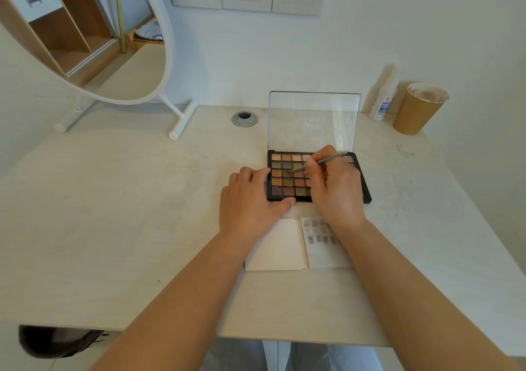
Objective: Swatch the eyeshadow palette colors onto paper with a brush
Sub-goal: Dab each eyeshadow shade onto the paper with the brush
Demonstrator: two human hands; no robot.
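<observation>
A black eyeshadow palette (284, 168) lies open on the table, its clear lid (313, 120) standing upright behind it. My right hand (333, 185) pinches a thin grey brush (327, 160); the brush tip touches a brown pan in the middle rows. My left hand (250, 200) rests flat against the palette's left front corner, thumb along its front edge. In front of the palette lies an open paper booklet (279, 245); its right page (321, 242) carries several pinkish and brownish swatches, partly hidden by my right wrist.
An oval mirror on a white stand (113, 43) occupies the back left. A cable grommet (244, 119) sits behind the palette. At the back right stand a white bottle (382, 100) and a brown paper cup (418, 109). The table's front edge (284, 339) is near me.
</observation>
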